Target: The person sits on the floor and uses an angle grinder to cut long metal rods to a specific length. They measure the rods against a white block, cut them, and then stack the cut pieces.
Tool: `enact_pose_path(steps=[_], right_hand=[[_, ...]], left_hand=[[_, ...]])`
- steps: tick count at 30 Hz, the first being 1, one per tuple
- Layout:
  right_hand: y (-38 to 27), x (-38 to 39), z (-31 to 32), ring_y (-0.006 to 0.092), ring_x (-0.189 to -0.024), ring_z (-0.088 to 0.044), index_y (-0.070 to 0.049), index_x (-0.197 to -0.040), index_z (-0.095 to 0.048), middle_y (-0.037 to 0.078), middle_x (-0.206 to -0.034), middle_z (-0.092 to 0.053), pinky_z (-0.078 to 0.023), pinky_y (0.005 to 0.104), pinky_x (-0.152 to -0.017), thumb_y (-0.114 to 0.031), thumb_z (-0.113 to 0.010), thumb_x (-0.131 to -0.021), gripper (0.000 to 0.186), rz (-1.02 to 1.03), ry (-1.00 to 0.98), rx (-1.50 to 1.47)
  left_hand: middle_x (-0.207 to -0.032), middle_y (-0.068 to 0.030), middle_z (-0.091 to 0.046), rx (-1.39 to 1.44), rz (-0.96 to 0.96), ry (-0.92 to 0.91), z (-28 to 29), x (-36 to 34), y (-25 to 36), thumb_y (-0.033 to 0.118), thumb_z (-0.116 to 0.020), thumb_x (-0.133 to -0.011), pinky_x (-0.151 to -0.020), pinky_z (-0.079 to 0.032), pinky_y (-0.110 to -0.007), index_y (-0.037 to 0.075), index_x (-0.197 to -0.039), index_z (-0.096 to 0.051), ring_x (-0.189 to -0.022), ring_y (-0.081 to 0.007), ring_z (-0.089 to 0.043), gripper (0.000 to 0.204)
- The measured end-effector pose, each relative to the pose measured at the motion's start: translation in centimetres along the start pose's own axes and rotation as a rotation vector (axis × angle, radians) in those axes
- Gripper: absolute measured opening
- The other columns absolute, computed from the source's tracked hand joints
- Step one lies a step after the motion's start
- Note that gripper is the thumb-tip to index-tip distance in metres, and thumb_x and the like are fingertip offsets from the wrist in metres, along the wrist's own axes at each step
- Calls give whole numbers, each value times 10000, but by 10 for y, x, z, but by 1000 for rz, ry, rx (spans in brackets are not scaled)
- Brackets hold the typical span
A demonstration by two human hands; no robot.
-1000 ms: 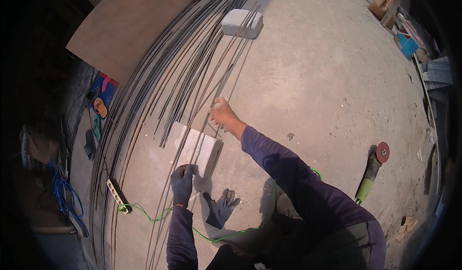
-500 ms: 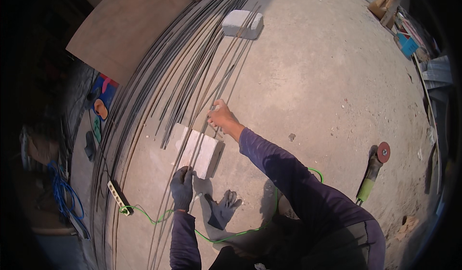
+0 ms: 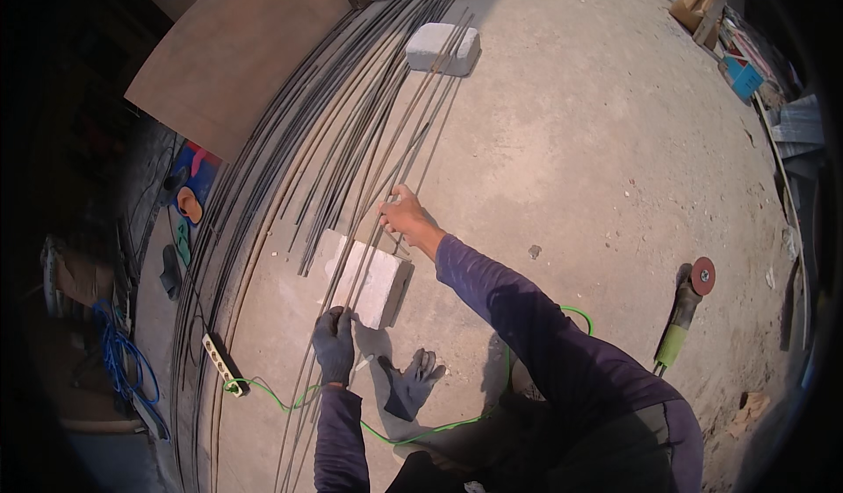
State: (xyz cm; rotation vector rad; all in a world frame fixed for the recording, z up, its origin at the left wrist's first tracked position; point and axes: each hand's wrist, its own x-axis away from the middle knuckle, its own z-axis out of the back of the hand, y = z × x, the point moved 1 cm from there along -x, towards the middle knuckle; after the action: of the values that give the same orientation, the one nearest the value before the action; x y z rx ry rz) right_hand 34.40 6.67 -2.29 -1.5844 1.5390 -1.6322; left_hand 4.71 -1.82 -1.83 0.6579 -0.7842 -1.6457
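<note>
My left hand (image 3: 334, 345), in a grey glove, is closed on a thin steel rod (image 3: 373, 238) at the near end of a white block (image 3: 382, 292). My bare right hand (image 3: 404, 215) grips the rod farther up, past that block, with fingers curled round it. The rods beside it cross the white block and a second, rounded white block (image 3: 428, 45) at the back. A loose grey glove (image 3: 406, 386) lies on the concrete right of my left hand.
Many long rods (image 3: 329, 115) lie to the left beside a brown board (image 3: 211, 54). A power strip (image 3: 220, 363) with a green cord, a coiled blue hose (image 3: 123, 352) and slippers (image 3: 189, 203) lie left. An angle grinder (image 3: 678, 317) lies right; assorted scrap (image 3: 795, 129) lines the right edge.
My right hand has shifted slightly down and left from a second ago. My left hand has moved slightly, still on the rod. The whole view has drifted a little.
</note>
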Motion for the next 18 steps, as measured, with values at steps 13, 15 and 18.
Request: enact_pose_path(steps=[13,15,18], right_hand=[[9,1,-11,143,-616,-550,-7,-1409,-376,103,-917,-668,-455,291,-531,-106,-574,-967,494,11,-3,-4],[14,-1,-7,137,-601,-533,-18,-1398,-385,102,-914,-669,-443,295,-526,-115,-577,-966,483,16,5,14],[19,-6,-3,134,-609,-534,-28,-1394,-394,98,-913,-670,-445,310,-533,-131,-586,-962,485,15,10,9]], left_hand=[[-926,-136,-699,-7,7,84,0,1,-24,109,-663,-960,-773,-530,-328,-27,-1016,-723,-862,-205,-697,159],[-923,-141,-702,49,42,106,0,9,-16,118,-665,-958,-765,-529,-336,-19,-1005,-727,-848,-208,-697,158],[-919,-148,-705,40,33,88,-2,10,-9,124,-664,-958,-763,-529,-338,-17,-1019,-725,-833,-208,-697,165]])
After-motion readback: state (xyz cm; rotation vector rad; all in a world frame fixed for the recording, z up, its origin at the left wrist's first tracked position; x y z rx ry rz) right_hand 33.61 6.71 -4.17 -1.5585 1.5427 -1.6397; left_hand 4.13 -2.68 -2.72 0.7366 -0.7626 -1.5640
